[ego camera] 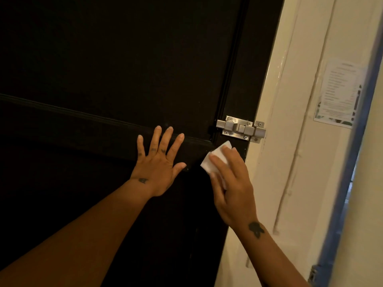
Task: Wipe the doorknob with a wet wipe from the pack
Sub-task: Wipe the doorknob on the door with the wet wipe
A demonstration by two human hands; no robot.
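My right hand [232, 183] holds a folded white wet wipe [217, 156] pressed against the dark door [103, 69], just below a steel slide bolt [241, 129] near the door's right edge. My left hand [158, 162] lies flat on the door with its fingers spread, to the left of the wipe, holding nothing. No doorknob shows; whatever is under the right hand is hidden. The wipe pack is out of view.
A cream door frame [275, 141] runs down the right of the door. On the cream wall beyond it hangs a printed paper notice [337, 94]. A blue-grey edge [352, 162] runs along the far right.
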